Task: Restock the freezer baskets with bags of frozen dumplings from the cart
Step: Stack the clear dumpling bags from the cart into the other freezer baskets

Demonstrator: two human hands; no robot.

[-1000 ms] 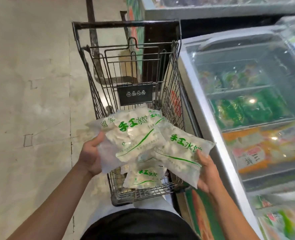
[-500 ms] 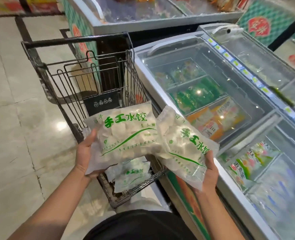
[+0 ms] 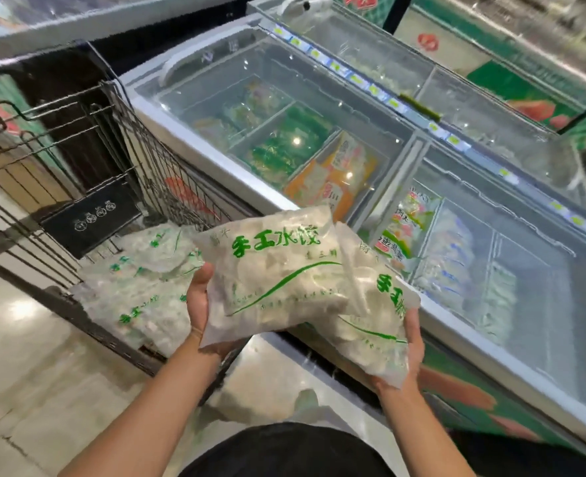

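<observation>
I hold two clear bags of frozen dumplings with green lettering in front of me. My left hand [image 3: 200, 301] grips the left bag [image 3: 277, 270] by its near-left edge. My right hand [image 3: 412, 342] holds the right bag [image 3: 374, 321] from below; the left bag partly overlaps it. Both bags hover over the gap between the wire cart [image 3: 140, 156] and the chest freezer [image 3: 195, 146]. More dumpling bags [image 3: 136, 290] lie in the cart at the left. The freezer's wire baskets [image 3: 498, 270] show through its glass lids.
Green packs [image 3: 284, 146] and orange packs [image 3: 332, 180] fill the freezer's far baskets under a sliding glass lid with a white handle [image 3: 181, 60]. A second freezer [image 3: 387, 53] stands behind it and another [image 3: 61, 15] at the top left. Tiled floor [image 3: 26, 373] lies at the left.
My view has swung right toward the freezer. Both hands have carried the two bags right, from above the cart to the freezer's near edge, and the bags now overlap more.
</observation>
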